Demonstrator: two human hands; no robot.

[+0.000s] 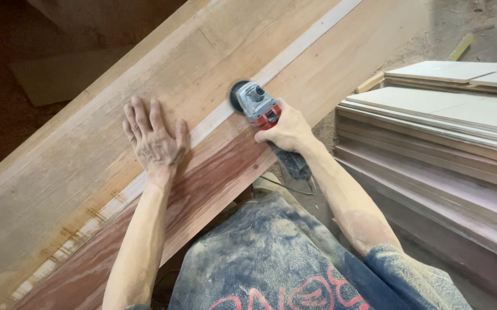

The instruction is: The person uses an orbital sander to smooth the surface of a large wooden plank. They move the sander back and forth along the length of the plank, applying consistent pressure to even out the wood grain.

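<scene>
Right hand [286, 131] is clamped round the grinder [257, 106], disc down on the pale strip mid-plank [87, 166]. Left hand [155, 139] lies flat, fingers spread, beside the strip. Grinder judged compact, rigid, fairly heavy; best gripped at its body, behind the disc.

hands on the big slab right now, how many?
1. The left hand lies flat, palm down, on the wooden slab. The right hand is not on the wood; it grips the angle grinder, whose disc meets the slab.
</scene>
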